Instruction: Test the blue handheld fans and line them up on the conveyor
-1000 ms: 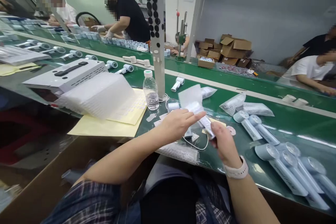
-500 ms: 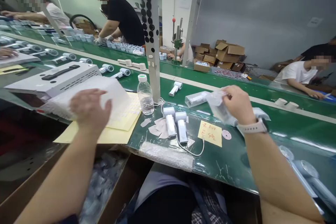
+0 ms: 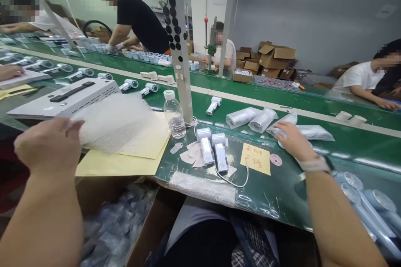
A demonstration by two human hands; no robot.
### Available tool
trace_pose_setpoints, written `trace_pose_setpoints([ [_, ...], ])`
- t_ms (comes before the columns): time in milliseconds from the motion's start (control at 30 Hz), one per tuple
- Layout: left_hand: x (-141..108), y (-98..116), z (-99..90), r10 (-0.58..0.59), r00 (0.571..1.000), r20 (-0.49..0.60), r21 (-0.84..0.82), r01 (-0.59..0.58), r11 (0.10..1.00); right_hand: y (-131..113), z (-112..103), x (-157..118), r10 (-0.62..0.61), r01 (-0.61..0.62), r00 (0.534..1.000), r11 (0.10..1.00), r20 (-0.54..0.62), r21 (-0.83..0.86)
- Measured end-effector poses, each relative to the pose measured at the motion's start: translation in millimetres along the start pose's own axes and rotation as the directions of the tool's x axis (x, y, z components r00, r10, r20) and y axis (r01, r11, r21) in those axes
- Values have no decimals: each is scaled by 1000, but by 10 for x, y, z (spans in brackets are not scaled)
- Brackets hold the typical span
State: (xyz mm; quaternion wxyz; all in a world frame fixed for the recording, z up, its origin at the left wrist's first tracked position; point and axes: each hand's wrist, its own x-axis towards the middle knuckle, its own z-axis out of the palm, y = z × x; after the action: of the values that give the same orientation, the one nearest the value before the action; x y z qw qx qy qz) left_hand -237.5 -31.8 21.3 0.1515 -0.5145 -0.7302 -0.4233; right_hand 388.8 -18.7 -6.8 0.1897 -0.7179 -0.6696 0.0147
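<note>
At the left, my left hand (image 3: 48, 144) is closed, its fingertips pinching the edge of a translucent bubble-wrap bag (image 3: 109, 123). The bag spreads over yellow sheets (image 3: 115, 166). On the right, my right hand (image 3: 293, 141) reaches over a bubble-wrapped package (image 3: 290, 119). Its fingers look loosely spread at the package, partly covering it. More wrapped packages (image 3: 242, 117) lie beside it on the green belt. Between my hands, two light-blue and silver hammer-shaped devices (image 3: 207, 150) lie on paper scraps, with a white cable (image 3: 233, 184) alongside.
A water bottle (image 3: 174, 117) stands by a metal post (image 3: 183, 75). A grey box with a handle (image 3: 62, 102) is at left. A yellow note (image 3: 255, 159) lies on the table. More devices (image 3: 371, 202) lie at lower right. Below is a carton of bags (image 3: 109, 229). Several co-workers sit or stand opposite.
My left hand has moved left and closed on the bag's edge. My right hand has let go of the wrapped package it held, which lies on the belt, and shifted right and down.
</note>
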Motion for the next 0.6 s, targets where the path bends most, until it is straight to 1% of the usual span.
trace_pose_setpoints([
  [33, -4, 126, -11, -48, 999, 14, -18, 49, 999, 172, -147, -230, 71, -71, 997, 997, -15, -18],
  [67, -31, 269, 16, -84, 996, 31, -39, 85, 996, 349, -280, -489, 170, -172, 985, 984, -39, -43],
  [100, -82, 428, 82, -87, 994, 63, -69, 91, 993, 517, -384, -763, 276, -280, 959, 957, -66, -72],
  [133, -158, 600, 183, -67, 992, 102, -105, 78, 991, 667, -447, -1037, 405, -415, 908, 903, -104, -110],
  [167, -257, 784, 314, -24, 983, 183, -138, 50, 989, 792, -464, -1295, 507, -522, 853, 841, -126, -145],
  [200, -377, 975, 464, 9, 964, 267, -159, 34, 987, 890, -435, -1525, 561, -578, 816, 799, -138, -166],
  [233, -514, 1170, 622, 59, 931, 361, -185, 10, 983, 964, -365, -1718, 593, -608, 794, 775, -134, -175],
  [267, -663, 1363, 779, 118, 892, 437, -223, -20, 975, 1017, -265, -1873, 597, -614, 790, 768, -140, -186],
  [300, -818, 1549, 926, 184, 844, 503, -264, -53, 963, 1056, -146, -1990, 576, -597, 802, 776, -156, -203],
  [367, -1123, 1875, 1168, 315, 729, 609, -346, -114, 932, 1113, 98, -2130, 495, -526, 850, 819, -179, -231],
  [400, -1258, 2006, 1257, 373, 672, 639, -383, -142, 913, 1134, 203, -2162, 466, -496, 868, 839, -174, -225],
  [467, -1462, 2192, 1370, 475, 563, 677, -449, -195, 872, 1156, 355, -2176, 451, -464, 885, 870, -114, -166],
  [533, -1560, 2282, 1403, 516, 492, 701, -471, -224, 853, 1116, 426, -2142, 481, -481, 877, 872, -27, -90],
  [600, -1565, 2308, 1381, 524, 453, 721, -472, -231, 850, 974, 439, -2070, 471, -470, 882, 881, 24, -50],
])
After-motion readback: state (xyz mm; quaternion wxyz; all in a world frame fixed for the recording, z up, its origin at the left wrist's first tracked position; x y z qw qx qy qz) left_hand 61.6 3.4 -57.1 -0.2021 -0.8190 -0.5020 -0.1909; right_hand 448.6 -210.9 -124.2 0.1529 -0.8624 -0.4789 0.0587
